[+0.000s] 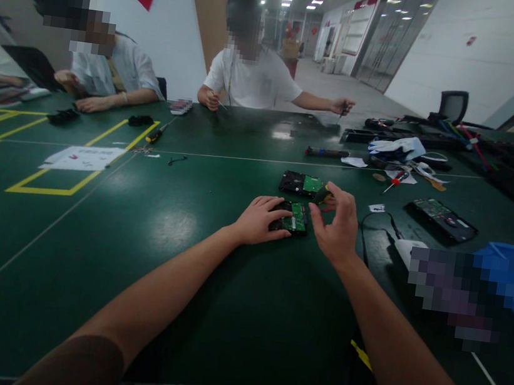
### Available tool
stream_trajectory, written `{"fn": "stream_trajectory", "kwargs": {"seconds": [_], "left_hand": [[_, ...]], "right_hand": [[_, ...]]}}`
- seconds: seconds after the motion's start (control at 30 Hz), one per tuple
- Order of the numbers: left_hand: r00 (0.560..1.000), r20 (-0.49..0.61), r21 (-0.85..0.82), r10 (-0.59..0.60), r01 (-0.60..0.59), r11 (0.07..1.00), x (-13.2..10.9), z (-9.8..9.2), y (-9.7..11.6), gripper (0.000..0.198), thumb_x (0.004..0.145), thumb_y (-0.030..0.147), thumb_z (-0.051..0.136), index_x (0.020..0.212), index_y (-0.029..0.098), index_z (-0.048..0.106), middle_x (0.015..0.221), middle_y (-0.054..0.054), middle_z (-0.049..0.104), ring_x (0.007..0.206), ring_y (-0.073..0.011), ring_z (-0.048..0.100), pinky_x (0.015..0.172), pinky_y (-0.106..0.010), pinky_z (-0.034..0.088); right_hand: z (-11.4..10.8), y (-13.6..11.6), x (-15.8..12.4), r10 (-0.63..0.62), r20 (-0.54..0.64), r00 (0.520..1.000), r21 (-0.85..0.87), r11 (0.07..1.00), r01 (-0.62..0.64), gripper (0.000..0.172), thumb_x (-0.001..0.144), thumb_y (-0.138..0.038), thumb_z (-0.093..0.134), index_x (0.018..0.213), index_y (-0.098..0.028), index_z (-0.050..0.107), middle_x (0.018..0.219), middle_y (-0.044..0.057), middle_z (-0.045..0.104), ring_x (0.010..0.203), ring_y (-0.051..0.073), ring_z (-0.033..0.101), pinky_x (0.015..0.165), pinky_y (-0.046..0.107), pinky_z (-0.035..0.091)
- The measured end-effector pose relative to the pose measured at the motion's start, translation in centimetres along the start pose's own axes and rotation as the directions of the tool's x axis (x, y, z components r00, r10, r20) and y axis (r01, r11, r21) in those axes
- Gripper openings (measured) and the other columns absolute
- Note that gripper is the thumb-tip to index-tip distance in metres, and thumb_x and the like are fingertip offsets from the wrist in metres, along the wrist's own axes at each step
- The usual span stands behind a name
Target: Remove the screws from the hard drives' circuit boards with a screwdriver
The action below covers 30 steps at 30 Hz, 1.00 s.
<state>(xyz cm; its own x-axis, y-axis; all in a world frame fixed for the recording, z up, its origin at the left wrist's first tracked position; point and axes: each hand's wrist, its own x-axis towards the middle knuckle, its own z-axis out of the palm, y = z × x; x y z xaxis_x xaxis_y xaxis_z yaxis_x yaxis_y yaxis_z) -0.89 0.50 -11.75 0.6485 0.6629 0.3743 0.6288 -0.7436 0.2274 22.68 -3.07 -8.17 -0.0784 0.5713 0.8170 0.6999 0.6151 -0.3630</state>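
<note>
Left hand (262, 222) is lying palm-down, fingers spread, on hard drive (299, 219); raised right hand (340, 225) is pinching dark-handled tool (322, 195); white sheet (82, 158) is showing unreadably small print.

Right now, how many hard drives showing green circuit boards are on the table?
3: the first drive under the left hand, the second drive just beyond it, the third drive farther right. Clutter may hide others.

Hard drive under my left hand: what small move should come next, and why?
Probably bring the screwdriver-like tool in your right hand over that hard drive: your left hand rests on it, seemingly steadying it, its green circuit board faces up, and the tool is already close by.
</note>
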Motion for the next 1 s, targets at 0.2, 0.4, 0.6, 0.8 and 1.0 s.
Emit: {"fn": "stream_trajectory", "kwargs": {"seconds": [0.2,0.4,0.6,0.8,1.0], "left_hand": [[1.000,-0.006,-0.007,0.001,-0.001,1.000,0.04,0.09,-0.05,0.060,0.088,0.064,0.064,0.137,0.030,0.064,0.156,-0.011,0.046,0.141,-0.0356,0.044,0.116,-0.057,0.034],[1.000,-0.007,0.005,0.001,-0.001,1.000,0.06,0.00,0.03,0.059,0.089,0.065,0.062,0.136,0.030,0.064,0.155,-0.010,0.047,0.140,-0.0350,0.045,0.116,-0.056,0.035],[1.000,-0.012,0.013,0.013,-0.012,1.000,0.04,-0.01,0.03,0.059,0.089,0.065,0.061,0.136,0.030,0.064,0.155,-0.011,0.047,0.140,-0.0352,0.045,0.116,-0.055,0.034],[1.000,-0.010,0.010,0.008,-0.008,1.000,0.05,0.05,-0.03,0.059,0.088,0.064,0.063,0.136,0.029,0.064,0.156,-0.011,0.046,0.140,-0.0356,0.045,0.116,-0.056,0.035],[1.000,-0.007,0.009,0.007,-0.007,1.000,0.03,-0.07,0.04,0.059,0.089,0.065,0.061,0.136,0.029,0.064,0.155,-0.012,0.047,0.140,-0.0352,0.045,0.116,-0.055,0.035]], "right_hand": [[0.07,-0.13,0.03,-0.016,-0.014,1.000,0.007,1.000,0.016,0.070,0.089,-0.016,0.062,0.152,-0.030,0.036,0.135,0.013,0.052,0.110,0.028,0.061,0.085,0.048,0.062],[-0.07,-0.48,0.08,0.002,0.010,1.000,0.030,1.000,-0.002,0.069,0.087,-0.013,0.063,0.149,-0.032,0.040,0.133,0.011,0.052,0.113,0.029,0.060,0.081,0.047,0.064],[-0.04,-0.48,0.18,-0.015,0.025,1.000,0.064,0.998,0.014,0.073,0.087,-0.012,0.062,0.152,-0.036,0.036,0.137,0.011,0.050,0.113,0.029,0.060,0.083,0.048,0.064],[-0.26,-0.56,0.25,-0.008,0.014,1.000,0.061,0.998,0.007,0.068,0.088,-0.013,0.063,0.148,-0.037,0.041,0.130,0.009,0.050,0.100,0.024,0.062,0.078,0.045,0.064],[-0.23,-0.68,0.31,-0.005,0.005,1.000,0.066,0.998,0.005,0.067,0.089,-0.012,0.062,0.148,-0.033,0.040,0.133,0.011,0.049,0.106,0.026,0.062,0.078,0.043,0.064]]}}
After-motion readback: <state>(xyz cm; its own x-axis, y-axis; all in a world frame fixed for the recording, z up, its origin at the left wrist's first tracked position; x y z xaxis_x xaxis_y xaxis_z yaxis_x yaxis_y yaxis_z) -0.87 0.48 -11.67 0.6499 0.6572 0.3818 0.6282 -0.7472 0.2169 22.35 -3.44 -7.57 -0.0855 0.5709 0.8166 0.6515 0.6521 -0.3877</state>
